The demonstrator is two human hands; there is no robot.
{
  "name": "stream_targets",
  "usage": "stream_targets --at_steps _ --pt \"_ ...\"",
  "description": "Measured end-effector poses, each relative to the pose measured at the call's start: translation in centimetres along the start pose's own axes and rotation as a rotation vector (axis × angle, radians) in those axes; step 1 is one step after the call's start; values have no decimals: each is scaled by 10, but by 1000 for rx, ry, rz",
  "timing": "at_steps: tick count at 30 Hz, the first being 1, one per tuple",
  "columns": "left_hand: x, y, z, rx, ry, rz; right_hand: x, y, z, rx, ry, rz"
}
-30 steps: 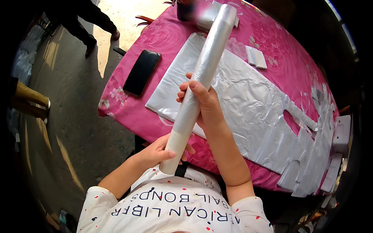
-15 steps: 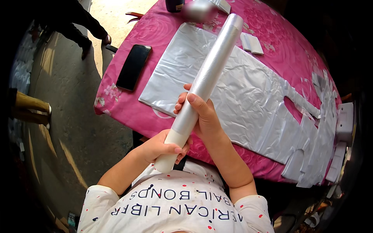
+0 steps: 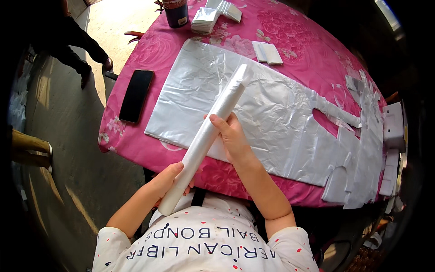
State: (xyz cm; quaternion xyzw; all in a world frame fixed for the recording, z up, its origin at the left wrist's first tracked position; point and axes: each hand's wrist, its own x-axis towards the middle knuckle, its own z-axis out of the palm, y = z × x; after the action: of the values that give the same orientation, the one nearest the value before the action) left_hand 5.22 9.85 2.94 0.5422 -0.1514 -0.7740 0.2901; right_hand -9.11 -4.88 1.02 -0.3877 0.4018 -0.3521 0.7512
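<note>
Both of my hands hold a long roll of thin, shiny, whitish plastic film (image 3: pixel 202 144), slanting from near my waist up over the table. My left hand (image 3: pixel 173 180) is closed round its lower end, thumb along the top. Higher up, my right hand (image 3: pixel 230 132) grips the middle of the roll with the thumb laid across it. Under the roll's far end lies a flat stack of silvery-white plastic bags (image 3: pixel 276 122), creased, its handle cut-outs toward the right.
A pink flowered cloth (image 3: pixel 299 27) covers the table. On it are a black phone (image 3: pixel 136 96), small white folded packs (image 3: pixel 267 53), more white packs (image 3: pixel 205 20) and a dark cup (image 3: pixel 176 12). White plastic boxes (image 3: pixel 393 124) stand beyond the right edge. Other people's legs (image 3: pixel 81 52) show at left.
The roll's far end has come down and toward me, and its lower end has shifted left. Both hands still hold it. The view has shifted slightly, showing more of the table's far side.
</note>
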Motion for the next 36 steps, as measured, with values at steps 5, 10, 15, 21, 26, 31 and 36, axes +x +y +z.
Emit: stream_targets --at_steps 5,10,15,21,26,31,36 --pt "-6 -41 -37 -60 -144 -69 53 -53 -71 -288 302 -227" --pt "-10 -44 -40 25 -144 11 61 -71 -85 -404 20 15" --pt "-11 -50 -38 99 -58 32 70 -68 -83 -506 -169 161" --pt "-11 -51 -37 151 -38 27 70 -70 -83 -550 -410 257" --pt "-15 -55 -39 -49 -124 90 66 -71 -85 -628 -335 164" --pt "-30 -54 -44 185 -60 -12 77 -98 -145 -655 28 -48" --pt "-52 -57 -69 281 -242 -123 77 -137 -234 -700 274 -150"
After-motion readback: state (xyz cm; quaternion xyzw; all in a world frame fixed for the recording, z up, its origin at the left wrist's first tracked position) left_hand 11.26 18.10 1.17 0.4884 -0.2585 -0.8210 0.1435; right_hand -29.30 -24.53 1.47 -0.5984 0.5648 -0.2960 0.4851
